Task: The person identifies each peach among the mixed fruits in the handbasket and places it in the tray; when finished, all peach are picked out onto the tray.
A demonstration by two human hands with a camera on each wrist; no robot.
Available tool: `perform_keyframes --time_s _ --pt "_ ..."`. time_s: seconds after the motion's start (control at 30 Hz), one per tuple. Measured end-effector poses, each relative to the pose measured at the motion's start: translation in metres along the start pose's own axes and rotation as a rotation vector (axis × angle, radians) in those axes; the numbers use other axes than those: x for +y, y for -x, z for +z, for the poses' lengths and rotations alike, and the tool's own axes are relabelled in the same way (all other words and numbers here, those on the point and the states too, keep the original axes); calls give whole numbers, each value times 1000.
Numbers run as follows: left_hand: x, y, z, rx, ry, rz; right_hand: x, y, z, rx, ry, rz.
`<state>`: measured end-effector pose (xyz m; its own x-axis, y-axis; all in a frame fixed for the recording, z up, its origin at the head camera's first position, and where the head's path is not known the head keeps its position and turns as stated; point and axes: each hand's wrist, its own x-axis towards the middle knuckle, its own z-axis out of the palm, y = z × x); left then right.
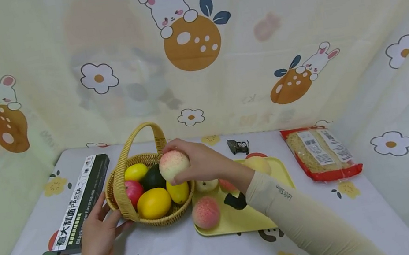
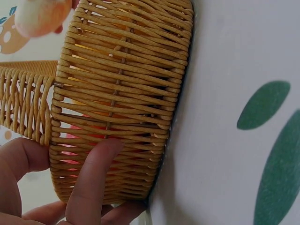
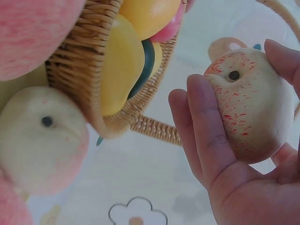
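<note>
My right hand (image 1: 203, 161) holds a pale, red-speckled peach (image 1: 173, 166) above the right rim of a wicker basket (image 1: 155, 221). In the right wrist view, fingers and thumb wrap the peach (image 3: 255, 112) from either side. The left hand (image 1: 98, 231) grips the left side of the basket; in the left wrist view its thumb (image 2: 91, 178) presses the woven wall (image 2: 122, 89) and other fingers bend round it. Inside the basket lie several fruits: yellow ones (image 1: 154, 203), a dark green one (image 1: 154, 178) and a pinkish-red one (image 1: 133, 192).
A yellow tray (image 1: 236, 225) beside the basket carries a pink peach (image 1: 206, 213) and other fruits, partly hidden by my right arm. A pasta box (image 1: 83, 200) lies left, a small black packet (image 1: 238, 146) behind the tray, a red-edged bag (image 1: 321, 153) right.
</note>
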<state>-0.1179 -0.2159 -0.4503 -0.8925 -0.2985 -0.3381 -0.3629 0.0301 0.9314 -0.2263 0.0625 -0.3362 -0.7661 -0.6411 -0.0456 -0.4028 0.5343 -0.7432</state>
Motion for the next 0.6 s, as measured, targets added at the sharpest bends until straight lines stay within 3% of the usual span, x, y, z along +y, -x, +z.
perform_keyframes --time_s 0.37,0.6 --pt "-3 -2 -1 0 -7 -11 20 49 -21 111 6 26" --pt "-1 -1 1 9 -4 0 38 84 -29 164 -10 91"
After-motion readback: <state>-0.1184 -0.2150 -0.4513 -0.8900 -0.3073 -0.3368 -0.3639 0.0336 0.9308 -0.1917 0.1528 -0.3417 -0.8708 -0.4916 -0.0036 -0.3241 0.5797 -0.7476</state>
